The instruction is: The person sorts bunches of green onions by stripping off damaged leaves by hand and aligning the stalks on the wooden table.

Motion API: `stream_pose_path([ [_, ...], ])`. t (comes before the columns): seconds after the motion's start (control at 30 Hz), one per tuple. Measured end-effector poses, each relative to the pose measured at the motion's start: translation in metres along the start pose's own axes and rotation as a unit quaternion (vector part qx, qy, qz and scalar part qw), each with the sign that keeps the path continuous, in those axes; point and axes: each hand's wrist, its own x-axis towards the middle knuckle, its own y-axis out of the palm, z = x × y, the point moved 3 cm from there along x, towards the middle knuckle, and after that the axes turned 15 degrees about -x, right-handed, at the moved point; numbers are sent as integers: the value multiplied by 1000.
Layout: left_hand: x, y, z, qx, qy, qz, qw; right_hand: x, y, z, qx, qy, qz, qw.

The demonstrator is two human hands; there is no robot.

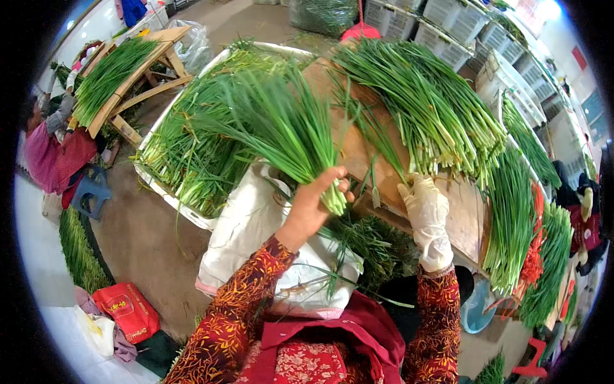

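Observation:
My bare left hand [314, 203] is closed round the pale stem ends of a bunch of garlic chives [281, 128], whose green leaves fan up and to the left, slightly blurred. On my right hand [427, 208] is a whitish glove. Its fingertips are closed at the lower end of a few thin chive stalks [384, 144] lying across the wooden board [377, 115]. Just beyond that hand, a large pile of garlic chives [422, 102] rests on the board, white ends toward me.
A white crate [160, 182] of loose chives stands left of the board. White sacking [240, 237] covers my lap. Bundled chives [511, 221] and red ties [536, 237] lie at right. Another person [61, 150] sits at far left; stacked crates [448, 41] stand behind.

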Motion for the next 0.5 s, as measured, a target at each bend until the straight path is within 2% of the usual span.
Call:
stream_pose_path([
  [0.07,-1,-1,2,37,8,-39,999,6,19,-2,-90,3,7,996],
  [0.1,-2,1,15,11,-2,-41,999,8,-1,-8,-121,-10,16,992],
  [0.17,-4,-1,11,37,3,-41,998,6,-4,-6,37,57,85,994],
  [0.2,-7,1,9,43,-3,-43,998,1,-6,0,147,64,38,986],
  [0.23,-11,2,10,61,2,-67,996,-3,-9,1,144,69,40,986],
  [0.27,-13,2,12,78,9,-89,993,-6,-8,2,284,101,86,950],
  [0.3,-13,1,15,78,8,-90,993,-10,-7,8,421,130,129,888],
  [0.37,-11,0,22,124,10,-85,989,-19,-10,26,502,135,143,842],
  [0.43,-12,4,26,137,10,-81,987,-28,-10,39,516,112,137,838],
  [0.47,-13,4,30,128,6,-85,988,-32,-10,43,491,95,135,855],
  [0.5,-12,3,32,119,1,-88,989,-35,-12,49,502,98,163,844],
])
